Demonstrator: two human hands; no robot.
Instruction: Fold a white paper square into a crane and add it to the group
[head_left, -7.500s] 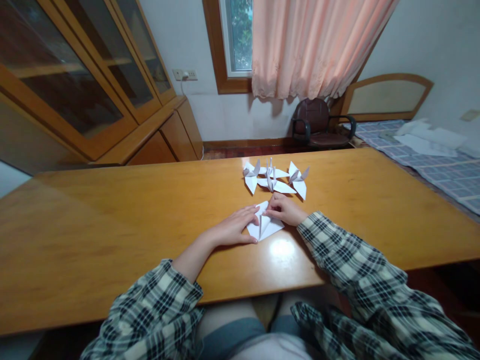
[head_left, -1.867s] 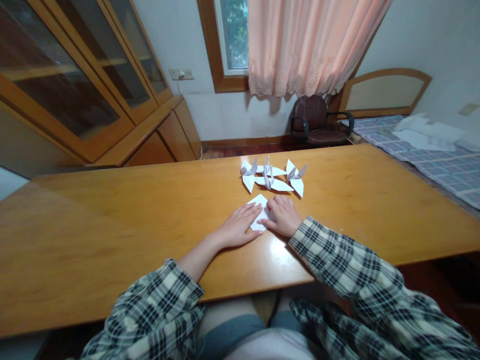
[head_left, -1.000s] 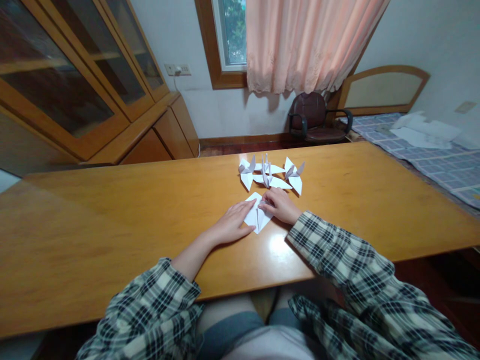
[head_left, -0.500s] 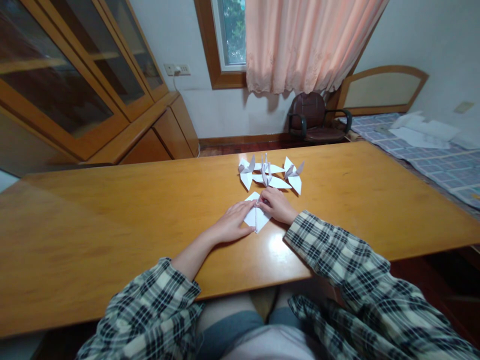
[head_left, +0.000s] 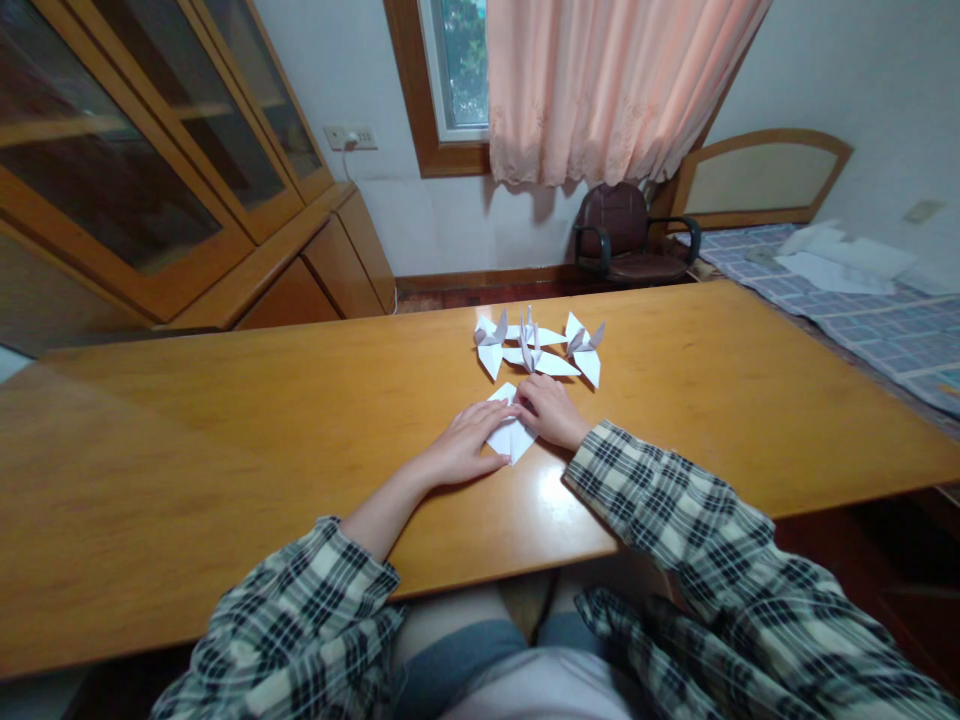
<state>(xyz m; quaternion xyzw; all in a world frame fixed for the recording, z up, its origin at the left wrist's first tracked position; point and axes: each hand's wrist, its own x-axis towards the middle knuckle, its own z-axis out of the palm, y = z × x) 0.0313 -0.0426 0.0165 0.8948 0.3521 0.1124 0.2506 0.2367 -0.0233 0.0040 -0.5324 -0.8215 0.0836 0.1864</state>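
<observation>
A white, partly folded sheet of paper (head_left: 510, 438) lies flat on the wooden table (head_left: 225, 430) in front of me. My left hand (head_left: 461, 450) rests flat on its left side, fingers stretched out and pressing down. My right hand (head_left: 546, 412) lies on the paper's right side, fingers curled and pressing along a fold near the top. Just beyond the hands stand three finished white paper cranes (head_left: 534, 345) in a row.
A wooden cabinet with glass doors (head_left: 150, 170) stands at the left. Behind the table are a dark armchair (head_left: 626, 235), a window with a pink curtain (head_left: 615, 85) and a bed with a blue checked cover (head_left: 862, 310) at the right.
The paper piece has been folded narrower than several seconds ago. My right hand's fingers have slid slightly along the fold, and the left hand has stayed flat on the paper.
</observation>
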